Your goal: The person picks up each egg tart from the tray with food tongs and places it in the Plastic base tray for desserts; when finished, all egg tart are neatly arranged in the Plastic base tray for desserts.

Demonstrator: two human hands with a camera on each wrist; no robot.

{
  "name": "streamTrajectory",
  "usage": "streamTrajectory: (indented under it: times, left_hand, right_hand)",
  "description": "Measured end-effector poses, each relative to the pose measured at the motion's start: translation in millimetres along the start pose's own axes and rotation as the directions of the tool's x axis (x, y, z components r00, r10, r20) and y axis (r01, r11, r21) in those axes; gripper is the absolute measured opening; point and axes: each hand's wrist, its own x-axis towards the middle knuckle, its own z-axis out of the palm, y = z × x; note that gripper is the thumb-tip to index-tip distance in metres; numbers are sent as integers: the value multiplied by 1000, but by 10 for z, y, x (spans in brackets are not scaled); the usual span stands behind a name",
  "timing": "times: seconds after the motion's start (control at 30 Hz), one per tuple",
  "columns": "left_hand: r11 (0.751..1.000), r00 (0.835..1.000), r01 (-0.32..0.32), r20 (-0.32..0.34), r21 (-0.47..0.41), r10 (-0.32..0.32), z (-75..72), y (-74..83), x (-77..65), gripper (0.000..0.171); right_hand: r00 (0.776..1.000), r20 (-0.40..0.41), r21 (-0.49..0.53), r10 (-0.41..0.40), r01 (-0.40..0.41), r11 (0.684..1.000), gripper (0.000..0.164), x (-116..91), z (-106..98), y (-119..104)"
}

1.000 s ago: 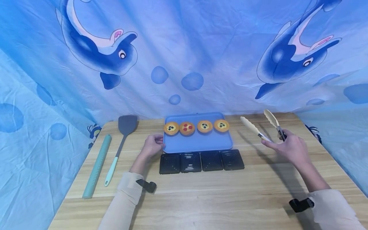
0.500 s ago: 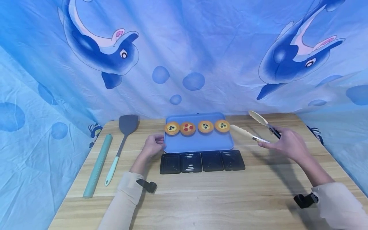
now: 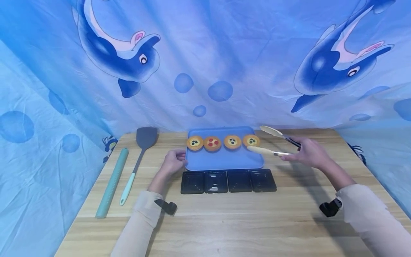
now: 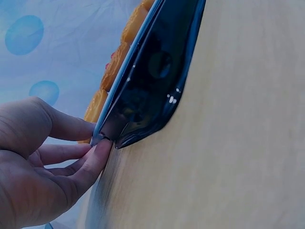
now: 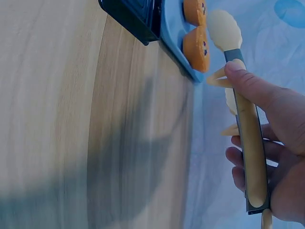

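A right hand (image 3: pixel 309 153) grips tongs (image 3: pixel 263 150); the left hand (image 3: pixel 173 162) pinches a tray (image 3: pixel 224 162). The tarts (image 3: pixel 232 142) look light, perhaps soft, best held by their sides.

We saw a blue rectangular tray (image 3: pixel 224 160), golden round tarts (image 3: pixel 212 144) dotted dark or red, black square containers (image 3: pixel 216 182) and cream-tipped tongs (image 5: pixel 251 152).

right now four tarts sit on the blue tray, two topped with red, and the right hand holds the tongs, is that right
Not quite: the head view shows only one red-topped tart, second from the left; the other three tarts are dark-topped. The rest stands: four on the blue tray, the right hand holding the tongs.
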Motion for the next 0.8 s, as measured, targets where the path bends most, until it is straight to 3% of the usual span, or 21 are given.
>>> streamTrajectory:
  times: [0.33,0.8]
  left_hand:
    - [1000,1000,16,2,-24,-16,-4,3,-3,53]
    - [1000,1000,-16,-3,-20,16,-22,-23,-4,50]
  right_hand:
    - [999,39,-18,-23,24,1000,86,184,126,5]
    - [997,60,-44,-37,40,998,78,340,215,-13]
